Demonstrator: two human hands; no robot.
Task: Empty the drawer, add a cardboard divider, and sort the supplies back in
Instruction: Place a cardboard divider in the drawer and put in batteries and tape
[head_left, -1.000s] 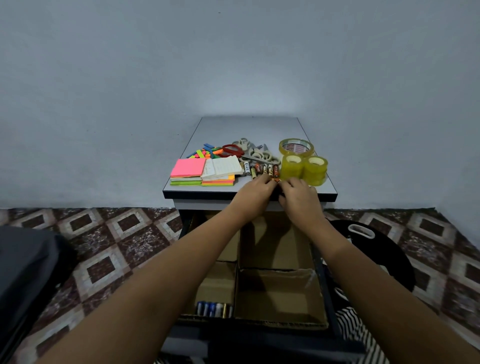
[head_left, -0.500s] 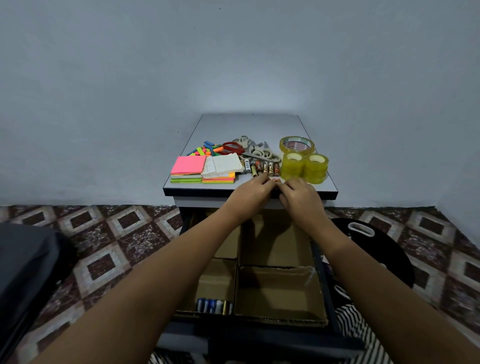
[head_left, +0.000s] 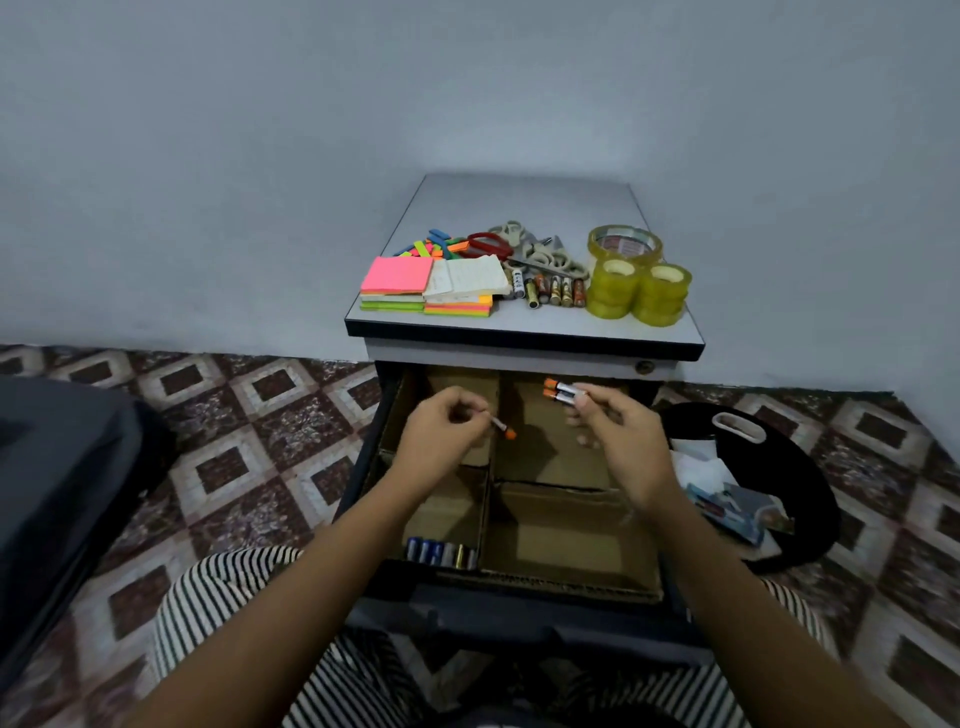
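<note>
Drawer (head_left: 519, 618) sat pulled open at lower centre, dark front, with a brown corrugated cardboard divider (head_left: 488, 499) splitting it into four cells. A row of cylindrical batteries (head_left: 441, 552) lay in the near-left cell. Above the drawer, left hand (head_left: 441, 436) pinched one orange-tipped battery (head_left: 503, 427); right hand (head_left: 618, 441) gripped two orange-capped batteries (head_left: 563, 392). Farther up, the smooth cabinet top (head_left: 519, 202) carried square sticky-note pads (head_left: 397, 275), scissors (head_left: 540, 254), loose batteries (head_left: 556, 291) and yellow tape rolls (head_left: 639, 286).
</note>
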